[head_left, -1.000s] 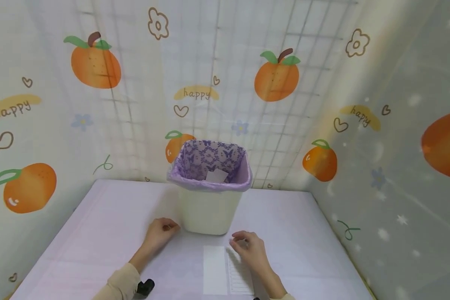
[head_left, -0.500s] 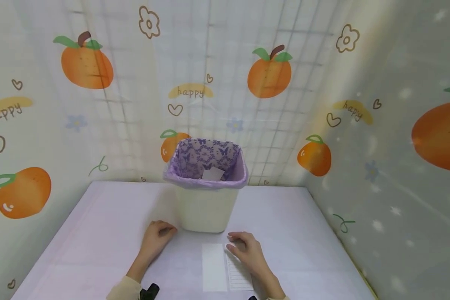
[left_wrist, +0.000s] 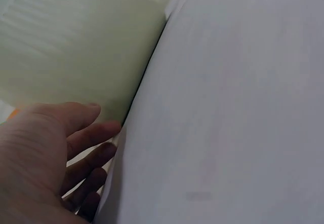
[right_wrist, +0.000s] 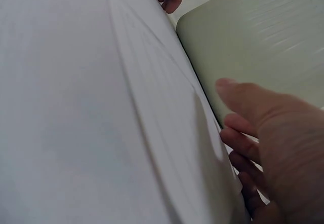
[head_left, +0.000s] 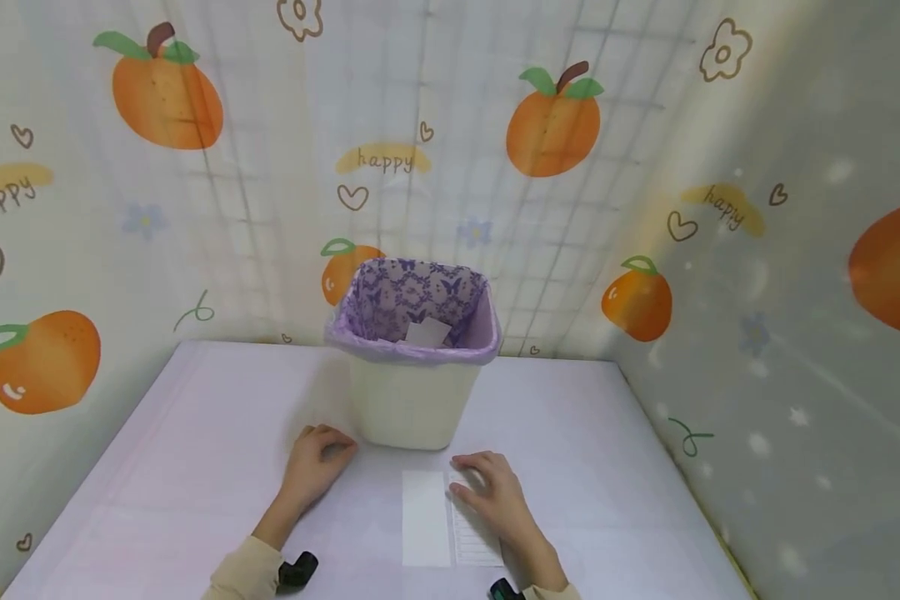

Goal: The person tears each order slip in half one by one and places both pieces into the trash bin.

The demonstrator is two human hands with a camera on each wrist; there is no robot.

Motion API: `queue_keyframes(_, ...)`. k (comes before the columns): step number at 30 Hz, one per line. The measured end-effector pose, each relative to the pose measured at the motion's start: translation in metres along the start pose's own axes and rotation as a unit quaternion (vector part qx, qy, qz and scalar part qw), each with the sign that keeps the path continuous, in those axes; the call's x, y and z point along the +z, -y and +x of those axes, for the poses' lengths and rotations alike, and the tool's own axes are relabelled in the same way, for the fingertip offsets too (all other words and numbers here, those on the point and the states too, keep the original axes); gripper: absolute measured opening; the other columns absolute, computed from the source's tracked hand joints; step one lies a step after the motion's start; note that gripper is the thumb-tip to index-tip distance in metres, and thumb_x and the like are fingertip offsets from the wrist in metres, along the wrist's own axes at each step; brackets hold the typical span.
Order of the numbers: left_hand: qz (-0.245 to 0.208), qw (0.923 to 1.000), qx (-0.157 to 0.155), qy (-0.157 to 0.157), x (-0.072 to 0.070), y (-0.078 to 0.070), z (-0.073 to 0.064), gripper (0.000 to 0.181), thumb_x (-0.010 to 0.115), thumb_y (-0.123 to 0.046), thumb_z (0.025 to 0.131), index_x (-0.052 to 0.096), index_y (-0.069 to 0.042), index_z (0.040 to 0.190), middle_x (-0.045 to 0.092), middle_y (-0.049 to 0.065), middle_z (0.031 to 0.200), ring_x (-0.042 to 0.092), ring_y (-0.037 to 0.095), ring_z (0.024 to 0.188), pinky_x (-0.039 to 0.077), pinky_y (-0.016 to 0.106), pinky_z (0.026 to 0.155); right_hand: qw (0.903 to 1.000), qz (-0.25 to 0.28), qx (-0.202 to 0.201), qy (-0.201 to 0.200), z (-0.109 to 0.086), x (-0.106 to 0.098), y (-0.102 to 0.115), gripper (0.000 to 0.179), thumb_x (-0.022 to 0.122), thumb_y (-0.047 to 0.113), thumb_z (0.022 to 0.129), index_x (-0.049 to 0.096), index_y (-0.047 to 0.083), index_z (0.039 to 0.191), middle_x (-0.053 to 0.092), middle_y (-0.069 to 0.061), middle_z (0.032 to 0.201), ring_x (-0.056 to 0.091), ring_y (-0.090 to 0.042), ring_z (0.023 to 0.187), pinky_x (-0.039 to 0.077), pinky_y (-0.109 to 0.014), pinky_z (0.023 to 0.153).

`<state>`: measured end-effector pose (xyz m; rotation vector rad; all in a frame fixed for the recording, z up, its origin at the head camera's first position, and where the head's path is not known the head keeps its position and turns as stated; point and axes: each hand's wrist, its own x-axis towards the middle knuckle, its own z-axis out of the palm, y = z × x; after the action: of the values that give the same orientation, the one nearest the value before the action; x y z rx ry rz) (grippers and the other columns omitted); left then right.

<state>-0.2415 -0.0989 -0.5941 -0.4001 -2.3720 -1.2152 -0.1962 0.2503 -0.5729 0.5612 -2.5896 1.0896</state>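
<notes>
On the white table, my left hand (head_left: 315, 471) rests left of the bin's base, its fingers loosely bent and holding nothing. My right hand (head_left: 495, 500) is over the upper right of a lined paper sheet (head_left: 474, 537), thumb and forefinger apart with nothing between them. A plain white paper strip (head_left: 425, 521) lies flat just left of the lined one. Behind the papers stands a pale cream bin (head_left: 412, 404), lined with a purple bag (head_left: 412, 353) patterned with butterflies. Pieces of white paper (head_left: 429, 332) show inside it. The left wrist view has the fingers (left_wrist: 93, 138) close to the bin's foot.
The white tabletop (head_left: 217, 442) extends to both sides of the bin. A curtain printed with oranges (head_left: 555, 133) hangs behind and along the sides, with a wire grid showing through at the back. Black wrist devices (head_left: 297, 571) sit by both sleeves.
The head view has shifted slightly. My right thumb and forefinger have spread a little farther apart. My left hand has hardly moved, and the bin and papers stay in place.
</notes>
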Motion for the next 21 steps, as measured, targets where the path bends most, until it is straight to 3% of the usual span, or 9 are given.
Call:
queue_keyframes(6,0.005,0.9992,0.040,0.007,0.018,-0.020,0.003,0.015,0.088,-0.022,0.083,0.081,-0.020,0.096,0.073,-0.001,0.100,0.060,0.021,0.098,0.044,0.047,0.091,0.9997,0.002,-0.010,-0.021,0.002,-0.006,-0.002,0.039,0.085,0.022,0.089,0.075,0.013,0.125,0.073,-0.002,0.121,0.060,-0.023,0.120,0.044,-0.049,0.107)
queue_keyframes(12,0.025,0.9979,0.027,0.053,0.043,-0.048,-0.009,0.025,0.088,-0.034,0.083,0.078,-0.019,0.101,0.068,-0.001,0.097,0.054,0.014,0.093,0.039,0.040,0.086,0.9981,-0.006,-0.038,-0.048,-0.002,-0.007,-0.006,0.031,0.083,0.014,0.089,0.077,0.011,0.119,0.075,-0.003,0.115,0.063,-0.023,0.114,0.046,-0.043,0.101)
queue_keyframes(15,0.028,0.9982,0.019,0.049,0.051,-0.059,-0.015,0.035,0.090,-0.038,0.080,0.077,-0.015,0.103,0.066,0.001,0.097,0.052,0.013,0.092,0.039,0.040,0.085,0.9984,0.001,-0.042,-0.038,-0.001,-0.005,-0.005,0.029,0.081,0.014,0.092,0.076,0.010,0.120,0.075,-0.004,0.117,0.063,-0.024,0.115,0.046,-0.044,0.102)
queue_keyframes(21,0.024,0.9969,0.013,0.074,0.061,-0.073,-0.028,0.053,0.095,-0.042,0.074,0.074,-0.009,0.111,0.065,0.004,0.110,0.056,0.019,0.104,0.045,0.047,0.093,0.9998,0.004,-0.011,-0.017,-0.007,0.002,-0.003,0.028,0.078,0.017,0.095,0.075,0.013,0.123,0.074,-0.002,0.121,0.062,-0.023,0.119,0.047,-0.051,0.105)
